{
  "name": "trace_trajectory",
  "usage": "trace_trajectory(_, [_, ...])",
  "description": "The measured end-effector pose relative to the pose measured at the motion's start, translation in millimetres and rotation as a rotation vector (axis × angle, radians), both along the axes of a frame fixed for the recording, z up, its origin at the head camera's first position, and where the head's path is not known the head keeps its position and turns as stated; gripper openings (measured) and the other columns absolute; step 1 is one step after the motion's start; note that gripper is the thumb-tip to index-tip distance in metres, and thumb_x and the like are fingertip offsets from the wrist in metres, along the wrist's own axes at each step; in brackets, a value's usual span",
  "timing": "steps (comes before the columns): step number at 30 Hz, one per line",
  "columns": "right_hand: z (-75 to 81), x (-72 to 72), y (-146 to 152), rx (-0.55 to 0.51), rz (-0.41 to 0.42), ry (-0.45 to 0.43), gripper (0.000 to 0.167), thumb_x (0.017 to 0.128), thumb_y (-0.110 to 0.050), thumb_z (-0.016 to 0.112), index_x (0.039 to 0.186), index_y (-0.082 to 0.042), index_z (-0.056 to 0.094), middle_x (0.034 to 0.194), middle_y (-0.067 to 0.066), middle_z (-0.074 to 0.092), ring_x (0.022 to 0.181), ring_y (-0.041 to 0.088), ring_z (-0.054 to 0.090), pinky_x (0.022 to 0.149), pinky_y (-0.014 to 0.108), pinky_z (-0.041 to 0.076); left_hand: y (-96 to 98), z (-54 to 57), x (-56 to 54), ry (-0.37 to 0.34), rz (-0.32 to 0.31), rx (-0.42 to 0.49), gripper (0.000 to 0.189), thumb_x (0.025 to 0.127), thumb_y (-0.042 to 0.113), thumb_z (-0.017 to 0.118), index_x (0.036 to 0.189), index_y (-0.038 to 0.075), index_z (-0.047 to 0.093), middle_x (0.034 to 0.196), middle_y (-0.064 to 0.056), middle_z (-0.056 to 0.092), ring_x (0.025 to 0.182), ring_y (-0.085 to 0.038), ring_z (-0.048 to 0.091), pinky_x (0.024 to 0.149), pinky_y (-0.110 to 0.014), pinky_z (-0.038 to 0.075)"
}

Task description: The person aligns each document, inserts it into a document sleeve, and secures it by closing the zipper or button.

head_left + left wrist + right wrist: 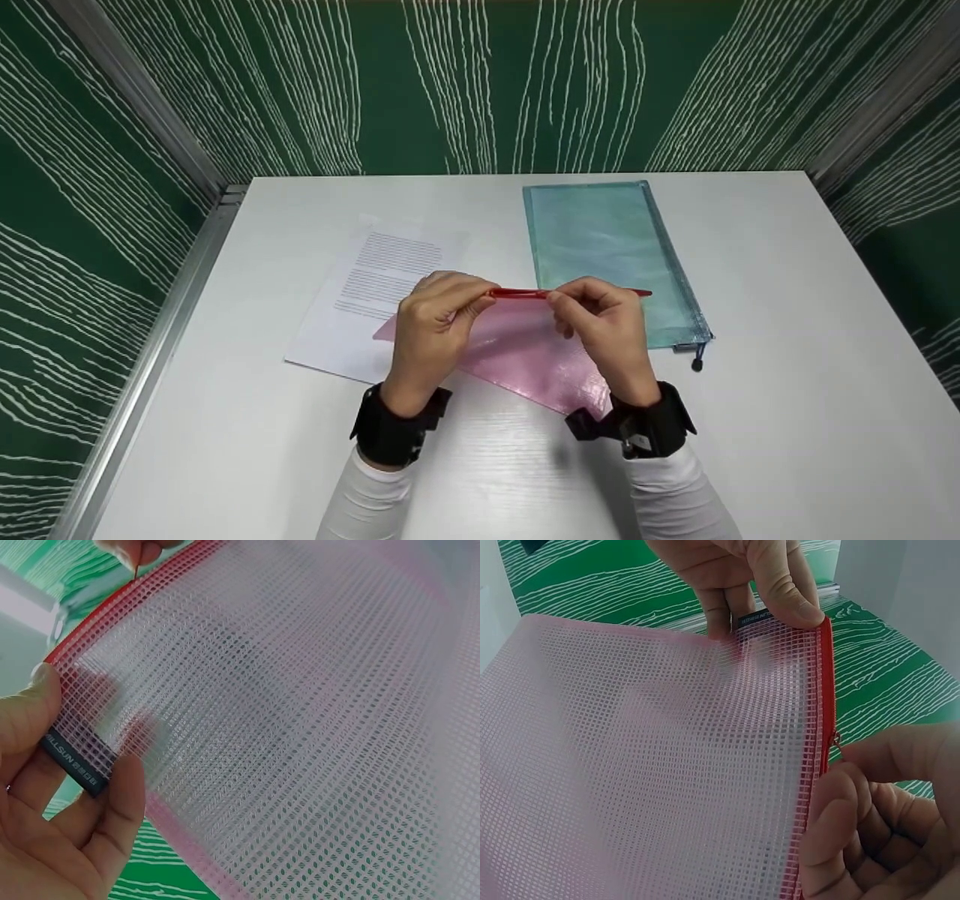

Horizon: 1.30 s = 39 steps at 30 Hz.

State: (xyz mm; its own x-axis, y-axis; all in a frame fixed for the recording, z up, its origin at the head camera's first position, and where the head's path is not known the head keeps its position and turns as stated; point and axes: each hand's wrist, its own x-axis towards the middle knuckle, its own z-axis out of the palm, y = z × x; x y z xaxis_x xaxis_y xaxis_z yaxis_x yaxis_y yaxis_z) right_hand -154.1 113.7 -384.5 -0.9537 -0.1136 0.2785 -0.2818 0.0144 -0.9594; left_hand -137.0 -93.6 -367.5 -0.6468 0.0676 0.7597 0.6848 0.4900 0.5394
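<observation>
A pink mesh zipper pouch (536,356) with a red zipper (517,293) is held up above the table, its zipper edge toward the top. My left hand (435,330) pinches the corner at one zipper end, where a black label (73,763) with white lettering shows in the left wrist view. Partway along the zipper, my right hand (607,326) pinches the small zipper pull (836,741) between thumb and finger. Through the mesh, parts of the left fingers show faintly. Whether anything lies inside the pouch I cannot tell.
Behind my right hand lies a teal zipper pouch (592,232) with a dark pull at its near right corner. Printed paper (334,337) lies at the left, partly covered by my left hand and the pink pouch. Green patterned panels (517,90) stand behind the white table (780,375).
</observation>
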Motion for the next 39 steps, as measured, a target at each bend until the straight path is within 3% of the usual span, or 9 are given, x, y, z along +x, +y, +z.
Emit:
trace_trajectory(6, [0.3, -1.5, 2.6, 0.030, -0.025, -0.032, 0.016, 0.083, -0.014, 0.067, 0.082, 0.002, 0.067, 0.065, 0.013, 0.058, 0.056, 0.024, 0.052, 0.051, 0.029, 0.044, -1.0, 0.0, -0.2, 0.024, 0.060, 0.004, 0.014, 0.079, 0.021, 0.069, 0.089, 0.013, 0.074, 0.082, 0.006, 0.071, 0.086, -0.011, 0.059, 0.078, -0.031, 0.037])
trace_trajectory(11, [0.1, -2.6, 4.5, 0.038, -0.025, -0.037, 0.015, 0.083, -0.014, 0.067, 0.081, 0.002, 0.067, 0.065, 0.012, 0.058, 0.056, 0.024, 0.053, 0.051, 0.029, 0.045, -1.0, 0.2, -1.2, 0.018, 0.025, 0.038, 0.014, 0.079, 0.017, 0.068, 0.090, 0.010, 0.074, 0.083, 0.002, 0.071, 0.085, -0.013, 0.060, 0.081, -0.028, 0.042])
trace_trajectory(19, [-2.3, -5.0, 5.1, 0.036, -0.025, -0.047, 0.015, 0.083, -0.013, 0.067, 0.082, 0.002, 0.066, 0.064, 0.010, 0.058, 0.054, 0.021, 0.052, 0.050, 0.028, 0.044, -1.0, -2.4, -4.7, 0.007, -0.037, 0.090, 0.014, 0.081, 0.013, 0.067, 0.090, 0.005, 0.073, 0.081, -0.002, 0.070, 0.079, -0.013, 0.061, 0.070, -0.022, 0.049])
trace_trajectory(39, [-5.8, -9.6, 5.2, -0.048, -0.052, -0.085, 0.013, 0.080, -0.009, 0.070, 0.079, 0.003, 0.066, 0.065, 0.012, 0.058, 0.054, 0.022, 0.053, 0.051, 0.029, 0.045, -5.7, -2.0, -3.9, 0.024, -0.008, 0.124, 0.013, 0.079, 0.012, 0.067, 0.088, 0.005, 0.073, 0.081, -0.001, 0.069, 0.079, -0.012, 0.061, 0.066, -0.021, 0.048])
